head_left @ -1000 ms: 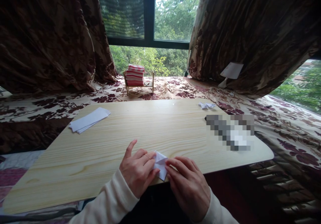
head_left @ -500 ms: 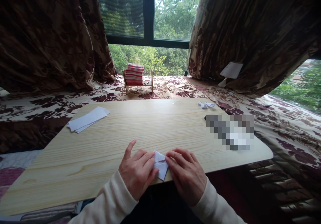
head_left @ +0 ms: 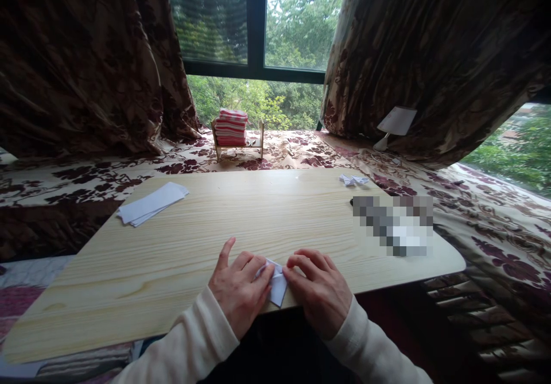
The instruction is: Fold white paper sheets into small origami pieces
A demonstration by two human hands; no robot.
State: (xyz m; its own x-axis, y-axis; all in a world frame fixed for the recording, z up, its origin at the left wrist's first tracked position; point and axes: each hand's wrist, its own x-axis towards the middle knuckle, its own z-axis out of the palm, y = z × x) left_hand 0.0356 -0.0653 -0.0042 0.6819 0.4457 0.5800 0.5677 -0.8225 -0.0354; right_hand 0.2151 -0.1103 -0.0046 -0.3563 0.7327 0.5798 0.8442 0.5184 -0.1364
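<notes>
A small folded white paper [head_left: 278, 283] lies at the near edge of the pale wooden table [head_left: 267, 217]. My left hand [head_left: 239, 289] presses on its left side with curled fingers, the forefinger stretched forward on the wood. My right hand [head_left: 318, 289] pinches and presses the paper's right side, fingertips meeting those of the left. Both hands cover most of the paper. Cream sleeves reach to both wrists.
A stack of white paper sheets [head_left: 150, 203] lies at the table's far left. A small crumpled white paper [head_left: 353, 180] sits at the far right, by a blurred-out object [head_left: 394, 226]. Behind stands a small wooden rack with red striped cloths [head_left: 232, 128]. Dark floral curtains hang on both sides.
Both hands have drawn a little closer together over the paper, which now shows less and lies flatter. The view has shifted slightly.
</notes>
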